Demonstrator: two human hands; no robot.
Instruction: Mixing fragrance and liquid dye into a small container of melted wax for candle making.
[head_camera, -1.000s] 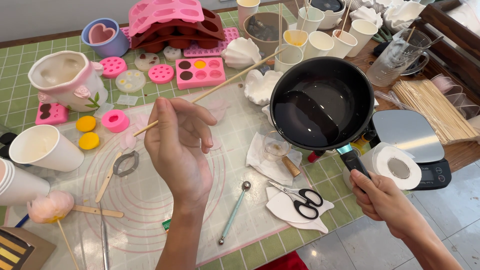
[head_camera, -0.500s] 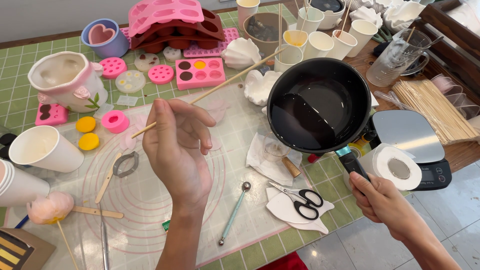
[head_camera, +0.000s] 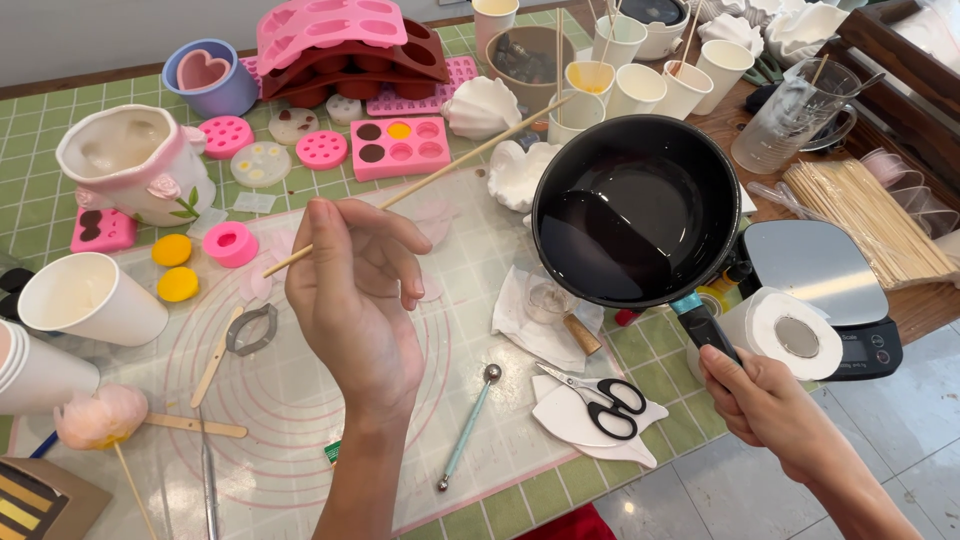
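My right hand (head_camera: 765, 405) grips the dark handle of a black saucepan (head_camera: 632, 212), which hangs tilted above the table with clear liquid pooled inside. My left hand (head_camera: 352, 300) is raised over a translucent pink-ringed silicone mat (head_camera: 300, 400) and pinches a long thin wooden stick (head_camera: 450, 165) that slants up toward the pan's rim. Below the pan a small clear cup (head_camera: 548, 298) sits on crumpled white paper.
Pink and brown silicone moulds (head_camera: 398, 145), paper cups (head_camera: 90, 298), a white rose-trimmed pot (head_camera: 135, 165), scissors (head_camera: 605, 395), a ball-tipped tool (head_camera: 468, 425), a digital scale (head_camera: 815, 275), a tape roll (head_camera: 795, 335) and a bundle of skewers (head_camera: 865, 220) crowd the table.
The pan has tipped a little more to the left, and the liquid has shifted to that side. My left hand with the stick stays nearly still.
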